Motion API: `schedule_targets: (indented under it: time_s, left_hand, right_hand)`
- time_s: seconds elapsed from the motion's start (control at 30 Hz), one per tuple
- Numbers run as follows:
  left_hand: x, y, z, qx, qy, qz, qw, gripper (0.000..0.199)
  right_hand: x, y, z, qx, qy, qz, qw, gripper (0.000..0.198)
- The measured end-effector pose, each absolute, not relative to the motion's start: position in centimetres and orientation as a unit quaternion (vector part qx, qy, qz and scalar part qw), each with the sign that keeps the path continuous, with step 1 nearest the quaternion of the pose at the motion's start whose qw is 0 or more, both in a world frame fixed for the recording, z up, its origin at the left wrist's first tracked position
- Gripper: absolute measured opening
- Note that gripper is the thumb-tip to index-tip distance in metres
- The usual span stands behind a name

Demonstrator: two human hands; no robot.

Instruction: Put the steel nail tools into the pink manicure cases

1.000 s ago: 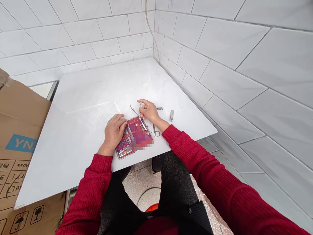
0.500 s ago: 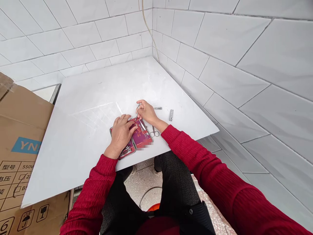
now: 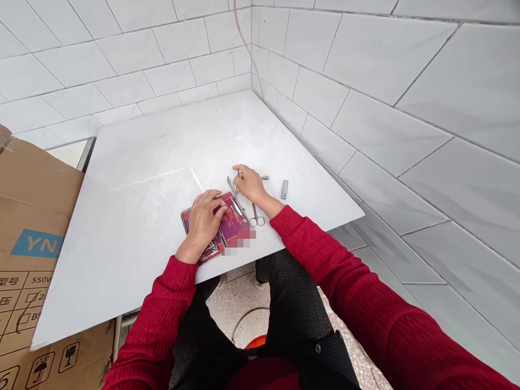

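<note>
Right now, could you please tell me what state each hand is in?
Left hand: over the open case, fingers bent; whether it grips anything cannot be told.
Right hand: closed on a metal tool.

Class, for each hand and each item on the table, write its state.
Case: lying open, tools inside
Left hand: resting on the case
Right hand: gripping a metal tool
Metal tool: held, partly hidden
Scissors: lying down, blades partly hidden
Nail clipper: lying apart from the rest
Second clipper: lying partly hidden behind the right hand
</note>
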State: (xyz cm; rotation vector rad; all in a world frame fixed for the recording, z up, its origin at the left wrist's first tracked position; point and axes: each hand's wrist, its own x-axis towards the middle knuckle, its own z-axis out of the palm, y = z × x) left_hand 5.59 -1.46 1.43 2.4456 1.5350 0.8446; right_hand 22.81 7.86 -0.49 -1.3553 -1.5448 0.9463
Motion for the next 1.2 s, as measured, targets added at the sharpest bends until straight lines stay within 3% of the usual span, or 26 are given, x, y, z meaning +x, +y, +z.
schedule_targets:
  time_s: [0.2,0.37,0.6,1.0,1.2]
  left_hand:
    - [5.6,-2.1,1.7,0.824,0.47,0.317,0.011,0.021]
    - [5.5,-2.2,1.7,0.832,0.458,0.313,-0.024,0.022]
    - [5.4,-2.3,1.6,0.824,0.485,0.292,-0.01,0.025]
    - [5.4,-2.3,1.6,0.821,0.489,0.294,-0.011,0.025]
    - [5.4,-2.0,1.4,0.82,0.49,0.297,-0.01,0.026]
  right_hand:
    - [22.1,6.7,-0.4,-0.429,-0.636,0.429,0.477,0.052]
    - [21.6,6.1,-0.1,-0.364,-0.687,0.438,0.452,0.047]
    - [22.0,5.8,-0.3,-0.391,-0.684,0.466,0.402,0.037]
    - [22.3,5.7,-1.0,-0.407,-0.637,0.471,0.454,0.032]
    - [22.5,5.6,-0.7,-0.43,-0.647,0.473,0.416,0.024]
